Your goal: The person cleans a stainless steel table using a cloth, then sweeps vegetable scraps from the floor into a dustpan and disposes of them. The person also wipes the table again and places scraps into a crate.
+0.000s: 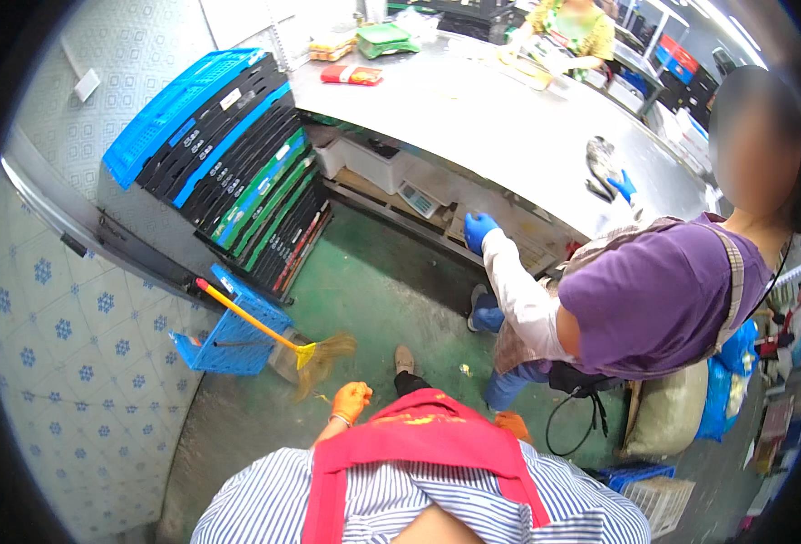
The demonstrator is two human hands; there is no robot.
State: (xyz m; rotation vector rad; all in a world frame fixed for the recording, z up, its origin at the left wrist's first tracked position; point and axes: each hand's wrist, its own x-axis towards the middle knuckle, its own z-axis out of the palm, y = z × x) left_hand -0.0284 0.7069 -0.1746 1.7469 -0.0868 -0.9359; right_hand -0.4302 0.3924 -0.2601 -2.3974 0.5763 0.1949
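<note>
My left hand (351, 402), in an orange glove, hangs over the green floor (373, 292) beside my red apron (428, 435). Its fingers are curled in, and I see nothing held in them. The nearest thing to it is a straw broom (326, 353) with a yellow and red handle, leaning on a blue plastic crate (237, 340). Part of my right hand (513, 426), also in an orange glove, shows at the apron's right edge. The apron covers the rest of that hand, so its grip is hidden.
Stacked plastic crates (237, 163) stand left of a metal worktable (441, 102), which bears a red packet (351, 75) and green trays (383, 39). Close on my right, a blue-gloved co-worker (652, 299) touches a dark item (601, 163). Another person (577, 34) works across the table.
</note>
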